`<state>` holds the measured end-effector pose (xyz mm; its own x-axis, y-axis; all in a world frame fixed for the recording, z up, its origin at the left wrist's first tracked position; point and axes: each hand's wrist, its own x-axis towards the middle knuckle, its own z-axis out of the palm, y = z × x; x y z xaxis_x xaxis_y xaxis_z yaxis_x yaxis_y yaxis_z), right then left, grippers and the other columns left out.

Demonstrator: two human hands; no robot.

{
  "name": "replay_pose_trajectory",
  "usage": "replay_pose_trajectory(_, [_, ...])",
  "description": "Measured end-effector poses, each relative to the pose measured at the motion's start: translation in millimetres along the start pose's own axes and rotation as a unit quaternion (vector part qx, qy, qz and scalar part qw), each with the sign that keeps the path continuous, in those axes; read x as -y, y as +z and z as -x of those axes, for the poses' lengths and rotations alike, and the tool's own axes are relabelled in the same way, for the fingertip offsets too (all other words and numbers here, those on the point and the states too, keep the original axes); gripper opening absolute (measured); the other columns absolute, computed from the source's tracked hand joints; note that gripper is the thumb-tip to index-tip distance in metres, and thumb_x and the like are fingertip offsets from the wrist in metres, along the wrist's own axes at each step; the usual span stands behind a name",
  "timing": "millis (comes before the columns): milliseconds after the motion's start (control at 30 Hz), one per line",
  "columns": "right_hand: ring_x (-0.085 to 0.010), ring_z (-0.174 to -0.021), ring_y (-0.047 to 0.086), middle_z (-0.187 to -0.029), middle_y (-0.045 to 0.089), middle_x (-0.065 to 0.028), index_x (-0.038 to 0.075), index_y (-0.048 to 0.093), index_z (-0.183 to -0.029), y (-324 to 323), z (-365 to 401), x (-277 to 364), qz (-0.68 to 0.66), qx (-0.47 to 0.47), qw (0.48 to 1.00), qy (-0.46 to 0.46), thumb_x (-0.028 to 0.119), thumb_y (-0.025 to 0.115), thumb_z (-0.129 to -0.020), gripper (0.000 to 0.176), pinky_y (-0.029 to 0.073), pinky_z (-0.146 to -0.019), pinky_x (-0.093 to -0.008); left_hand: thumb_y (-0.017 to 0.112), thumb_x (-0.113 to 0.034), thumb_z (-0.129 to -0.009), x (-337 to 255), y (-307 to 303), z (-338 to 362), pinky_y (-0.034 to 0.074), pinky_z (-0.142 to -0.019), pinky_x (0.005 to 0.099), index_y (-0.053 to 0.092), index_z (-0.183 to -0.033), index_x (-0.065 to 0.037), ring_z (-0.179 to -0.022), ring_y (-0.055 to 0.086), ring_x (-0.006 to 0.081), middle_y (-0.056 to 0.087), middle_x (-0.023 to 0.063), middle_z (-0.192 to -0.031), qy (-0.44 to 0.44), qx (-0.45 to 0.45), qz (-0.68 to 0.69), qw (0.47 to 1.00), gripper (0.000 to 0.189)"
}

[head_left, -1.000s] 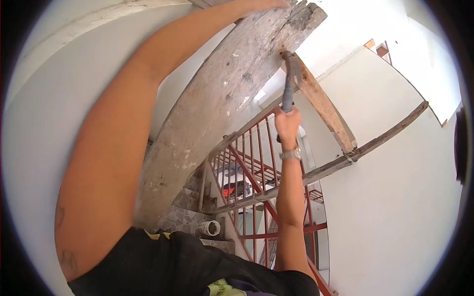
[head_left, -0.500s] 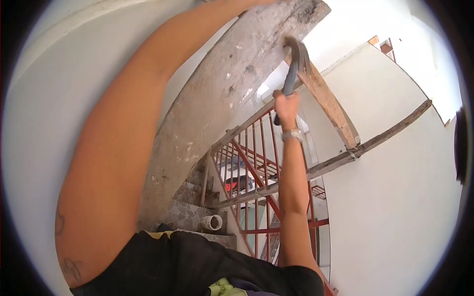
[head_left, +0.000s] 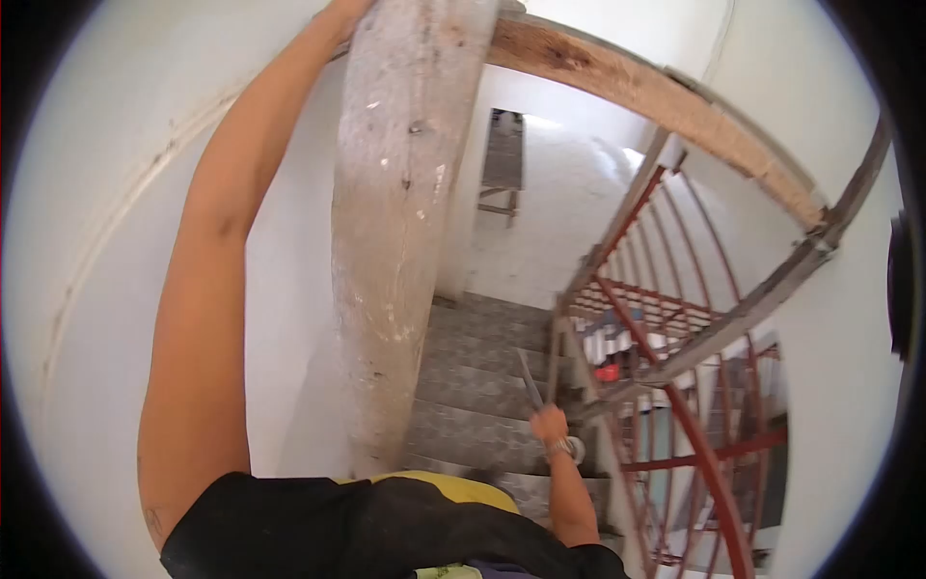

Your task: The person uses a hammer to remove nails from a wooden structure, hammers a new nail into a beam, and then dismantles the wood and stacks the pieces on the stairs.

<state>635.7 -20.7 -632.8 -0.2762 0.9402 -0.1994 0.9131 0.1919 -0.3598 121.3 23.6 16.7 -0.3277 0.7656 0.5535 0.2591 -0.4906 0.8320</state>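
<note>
My right hand, low over the stairs, is closed round the grip of a hammer, which points up and away and is blurred. A watch or bracelet is on that wrist. My left arm reaches up to the top edge of the view, where my left hand is against the left edge of a wide, worn wooden board. Its fingers are out of view or hidden. The board stands nearly upright before me, spotted with pale marks. A rough timber beam runs right from behind its top.
Grey stone-patterned steps go down in front of me. On the right are a red metal railing and a wooden rail. A wooden bench or table stands below. A white wall is close on the left.
My right hand has swung the hammer down, from up by the board and beam to low over the steps. The view has turned, so the board looks more upright. My left hand stays high.
</note>
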Motion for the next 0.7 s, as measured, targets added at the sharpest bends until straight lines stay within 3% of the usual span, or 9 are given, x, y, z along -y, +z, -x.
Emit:
replay_pose_trajectory(100, [-0.0448,-0.103,0.067,-0.106,0.070,-0.0282,-0.005,0.070,-0.110,65.1,45.7,-71.9,-0.008,0.193,0.976,0.101,0.035,0.060,-0.085,0.048,0.053,-0.090,-0.0487,0.052,-0.046,-0.101,-15.6,5.1,-18.3,0.051,-0.100,0.0409,0.065,-0.126,0.001,-0.113,0.064,0.0276,0.070,0.0184,-0.113,-0.083,0.045,-0.011,0.996,0.055])
replay_pose_trajectory(133, [-0.0414,-0.108,0.066,-0.111,0.070,-0.0265,-0.003,0.070,-0.112,113.1,55.9,-105.6,-0.017,0.234,0.949,0.209,0.036,0.060,-0.087,0.048,0.053,-0.091,-0.0479,0.051,-0.048,-0.100,-16.4,0.4,-24.3,0.050,-0.101,0.0388,0.062,-0.128,0.003,-0.112,0.065,0.0262,0.069,0.0182,-0.117,-0.075,0.014,-0.041,0.996,0.059])
replay_pose_trajectory(233, [-0.0359,-0.110,0.067,-0.113,0.070,-0.0225,-0.002,0.069,-0.115,163.4,87.6,-161.7,0.006,0.394,0.889,0.232,0.036,0.057,-0.090,0.047,0.053,-0.090,-0.0475,0.044,-0.051,-0.101,-9.2,6.5,-35.2,0.047,-0.104,0.0343,0.055,-0.135,0.005,-0.113,0.065,0.0232,0.066,0.0174,-0.125,-0.037,-0.096,-0.141,0.985,0.066])
replay_pose_trajectory(300, [-0.0359,-0.109,0.067,-0.112,0.070,-0.0224,-0.002,0.069,-0.114,175.7,85.7,-169.0,0.019,0.429,0.868,0.250,0.035,0.057,-0.090,0.046,0.053,-0.089,-0.0475,0.034,-0.048,-0.105,0.7,17.9,-30.0,0.044,-0.107,0.0341,0.050,-0.140,0.003,-0.116,0.063,0.0229,0.065,0.0168,-0.128,0.006,-0.185,-0.213,0.959,0.064])
replay_pose_trajectory(433, [-0.0359,-0.107,0.068,-0.111,0.071,-0.0222,-0.001,0.070,-0.113,197.7,61.0,-166.1,0.038,0.474,0.846,0.239,0.034,0.056,-0.091,0.043,0.053,-0.088,-0.0474,0.033,-0.049,-0.104,-4.4,10.5,-32.6,0.056,-0.088,0.0389,0.055,-0.132,-0.001,-0.098,0.067,0.0238,0.068,0.0181,-0.116,-0.007,-0.236,-0.307,0.922,0.060])
replay_pose_trajectory(467, [-0.0359,-0.106,0.068,-0.110,0.071,-0.0221,-0.001,0.070,-0.112,202.5,55.0,-165.6,0.045,0.483,0.843,0.235,0.033,0.056,-0.091,0.043,0.054,-0.088,-0.0473,0.033,-0.050,-0.103,-5.1,13.1,-31.7,0.058,-0.074,0.0397,0.057,-0.125,-0.002,-0.084,0.068,0.0234,0.069,0.0177,-0.104,0.000,-0.233,-0.312,0.921,0.058])
replay_pose_trajectory(567, [-0.0360,-0.105,0.068,-0.109,0.071,-0.0220,-0.001,0.070,-0.111,219.2,38.3,-156.9,0.060,0.508,0.833,0.213,0.032,0.055,-0.092,0.041,0.054,-0.087,-0.0473,0.022,-0.049,-0.103,-11.4,-0.4,-30.7,0.056,-0.076,0.0339,0.059,-0.119,-0.003,-0.083,0.067,0.0229,0.068,0.0129,-0.096,0.002,-0.198,-0.436,0.878,0.061])
replay_pose_trajectory(600, [-0.0360,-0.105,0.068,-0.109,0.071,-0.0219,-0.001,0.071,-0.110,223.2,36.1,-155.1,0.062,0.516,0.829,0.206,0.032,0.055,-0.092,0.041,0.054,-0.086,-0.0472,0.031,-0.039,-0.103,-5.8,5.2,-26.1,0.053,-0.063,0.0303,0.059,-0.107,-0.004,-0.069,0.063,0.0213,0.064,0.0090,-0.083,0.024,-0.194,-0.375,0.906,0.045])
replay_pose_trajectory(700, [-0.0360,-0.103,0.069,-0.108,0.072,-0.0218,0.000,0.071,-0.109,237.5,28.3,-147.0,0.074,0.536,0.821,0.185,0.031,0.054,-0.092,0.039,0.054,-0.085,-0.0472,0.033,-0.041,-0.103,-6.1,6.5,-27.2,0.054,-0.065,0.0319,0.060,-0.110,-0.003,-0.071,0.064,0.0217,0.065,0.0102,-0.086,0.019,-0.198,-0.377,0.905,0.047])
